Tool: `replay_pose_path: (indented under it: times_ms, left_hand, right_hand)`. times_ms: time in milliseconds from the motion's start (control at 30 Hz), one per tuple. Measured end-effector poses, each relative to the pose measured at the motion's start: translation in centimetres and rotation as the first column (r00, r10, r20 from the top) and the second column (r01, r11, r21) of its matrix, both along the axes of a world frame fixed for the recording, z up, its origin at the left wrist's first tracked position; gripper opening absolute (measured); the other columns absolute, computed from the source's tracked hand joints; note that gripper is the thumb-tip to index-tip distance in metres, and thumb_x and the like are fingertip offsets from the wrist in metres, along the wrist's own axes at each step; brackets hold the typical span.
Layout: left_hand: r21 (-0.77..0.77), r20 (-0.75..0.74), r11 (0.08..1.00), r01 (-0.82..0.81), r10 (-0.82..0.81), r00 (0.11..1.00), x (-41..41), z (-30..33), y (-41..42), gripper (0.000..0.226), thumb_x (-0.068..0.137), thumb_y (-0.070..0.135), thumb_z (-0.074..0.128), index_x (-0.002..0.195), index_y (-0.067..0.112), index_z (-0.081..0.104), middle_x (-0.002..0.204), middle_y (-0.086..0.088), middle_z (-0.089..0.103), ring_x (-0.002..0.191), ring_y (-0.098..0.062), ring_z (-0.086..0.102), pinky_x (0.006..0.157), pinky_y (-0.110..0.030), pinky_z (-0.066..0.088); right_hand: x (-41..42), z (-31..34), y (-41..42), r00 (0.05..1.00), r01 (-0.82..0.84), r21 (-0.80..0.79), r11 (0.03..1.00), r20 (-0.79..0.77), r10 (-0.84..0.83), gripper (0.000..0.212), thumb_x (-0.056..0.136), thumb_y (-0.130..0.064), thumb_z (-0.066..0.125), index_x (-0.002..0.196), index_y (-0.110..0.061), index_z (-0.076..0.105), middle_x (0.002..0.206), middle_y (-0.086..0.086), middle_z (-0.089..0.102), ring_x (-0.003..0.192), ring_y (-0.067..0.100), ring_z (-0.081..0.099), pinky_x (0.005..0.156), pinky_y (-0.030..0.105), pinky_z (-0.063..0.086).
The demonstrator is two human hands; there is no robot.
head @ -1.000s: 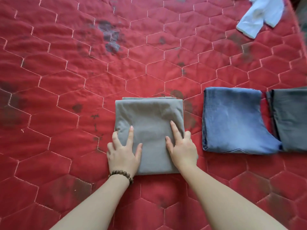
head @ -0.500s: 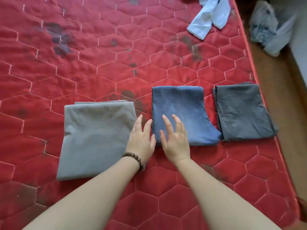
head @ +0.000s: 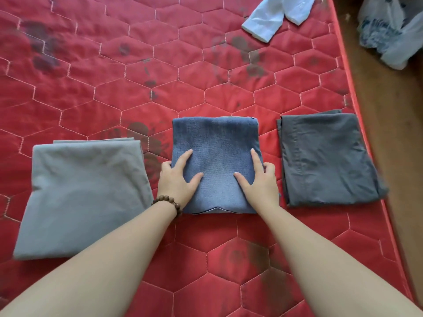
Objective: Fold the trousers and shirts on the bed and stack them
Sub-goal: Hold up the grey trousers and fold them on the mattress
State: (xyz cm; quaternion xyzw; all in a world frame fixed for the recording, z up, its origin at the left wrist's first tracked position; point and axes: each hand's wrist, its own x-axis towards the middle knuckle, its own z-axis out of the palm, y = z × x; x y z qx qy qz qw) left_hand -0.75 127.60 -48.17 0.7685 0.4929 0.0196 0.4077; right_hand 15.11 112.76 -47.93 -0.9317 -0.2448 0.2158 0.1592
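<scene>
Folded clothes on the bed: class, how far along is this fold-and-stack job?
Done: light grey, blue denim and dark grey garments lie folded side by side. In hand: left hand and right hand grip the denim's sides. Left: stacking them, and the unfolded white shirt.

Both hands, left hand (head: 177, 179) and right hand (head: 259, 179), grip the folded blue jeans (head: 217, 143) between light grey trousers (head: 80, 193) and dark grey trousers (head: 325, 156) on the red quilted mattress (head: 160, 76).

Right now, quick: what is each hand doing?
Left hand: grips the left edge of the folded blue jeans, thumb on top.
Right hand: grips the jeans' right edge the same way.
</scene>
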Motion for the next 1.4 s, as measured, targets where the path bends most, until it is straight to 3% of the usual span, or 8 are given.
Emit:
replay_pose_path:
  times_ms: [133,267,433,533,733,933,1133,1400]
  left_hand:
    - [-0.053,0.003,0.993,0.107,-0.107,0.994,-0.9,0.9,0.0,0.068,0.08,0.044,0.07,0.14,0.044,0.038,0.122,-0.008,0.059,0.113,-0.026,0.055,0.102,-0.03,0.039]
    - [-0.014,0.024,0.984,0.179,-0.179,0.984,-2.4,2.7,-0.4,0.07,0.08,0.038,0.071,0.141,0.044,0.037,0.114,-0.005,0.052,0.108,-0.022,0.057,0.098,-0.029,0.042]
    - [0.063,0.043,0.971,0.229,-0.232,0.972,-4.6,6.1,1.0,0.072,0.081,0.036,0.067,0.142,0.052,0.031,0.128,0.003,0.047,0.109,-0.02,0.057,0.093,-0.033,0.048]
    - [0.141,0.069,0.964,0.224,-0.235,0.97,-7.3,8.5,2.5,0.072,0.081,0.036,0.067,0.141,0.052,0.032,0.139,0.004,0.041,0.11,-0.021,0.058,0.09,-0.035,0.05]
    - [0.292,0.125,0.951,0.104,-0.145,0.981,-15.9,12.0,6.7,0.073,0.079,0.034,0.072,0.141,0.046,0.037,0.138,0.003,0.043,0.107,-0.019,0.06,0.088,-0.034,0.052]
    - [0.281,0.098,0.959,-0.03,0.002,0.995,-23.9,10.6,10.3,0.072,0.075,0.039,0.067,0.139,0.051,0.037,0.142,0.004,0.044,0.109,-0.017,0.06,0.091,-0.034,0.052]
    - [-0.08,-0.126,0.997,0.017,-0.027,0.992,-26.6,5.0,10.8,0.08,0.083,0.027,0.07,0.149,0.035,0.026,0.155,-0.008,0.02,0.14,-0.026,0.028,0.117,-0.037,0.025]
    - [0.209,0.02,0.976,-0.068,0.066,0.998,-26.3,4.1,10.9,0.063,0.088,0.007,0.062,0.145,0.021,0.039,0.145,-0.018,0.039,0.124,-0.033,0.041,0.109,-0.034,0.028]
  right_hand:
    - [-0.1,0.5,-0.7,0.983,0.087,0.059,0.995,-0.164,-0.076,0.084,0.083,-0.054,0.063,0.147,-0.053,0.007,0.112,0.002,0.044,0.101,0.028,0.057,0.087,0.034,0.041]
    - [-0.7,2.1,-1.7,0.956,0.058,0.121,0.991,-0.293,-0.02,0.078,0.088,-0.033,0.067,0.149,-0.044,0.019,0.139,0.007,0.05,0.126,0.025,0.049,0.103,0.032,0.035]
    - [-4.0,5.3,-1.1,0.987,0.026,0.198,0.98,-0.161,0.006,0.058,0.091,-0.023,0.062,0.143,-0.037,0.04,0.12,0.006,0.055,0.113,0.023,0.054,0.087,0.019,0.032]
    - [-7.1,7.6,0.6,0.995,0.024,0.251,0.968,-0.098,0.001,0.048,0.092,-0.022,0.06,0.137,-0.034,0.049,0.108,0.005,0.053,0.103,0.026,0.057,0.085,0.026,0.037]
    - [-14.7,10.6,6.4,0.995,-0.033,0.362,0.932,-0.077,0.065,0.047,0.093,-0.024,0.059,0.137,-0.036,0.049,0.115,0.005,0.052,0.096,0.023,0.058,0.085,0.033,0.045]
    - [-21.4,8.8,11.3,0.987,-0.121,0.395,0.911,-0.054,0.154,0.046,0.093,-0.027,0.058,0.136,-0.041,0.048,0.119,-0.002,0.051,0.092,0.02,0.059,0.079,0.034,0.048]
    - [-23.8,4.0,12.0,0.908,-0.305,0.054,0.951,-0.285,0.307,0.069,0.095,-0.02,0.052,0.147,-0.049,0.017,0.154,0.0,0.02,0.117,0.029,0.054,0.091,0.035,0.045]
    - [-25.2,3.1,11.9,0.94,-0.216,0.233,0.948,-0.215,0.266,0.068,0.094,-0.012,0.052,0.149,-0.041,0.022,0.155,0.001,0.021,0.141,0.021,0.03,0.104,0.033,0.038]
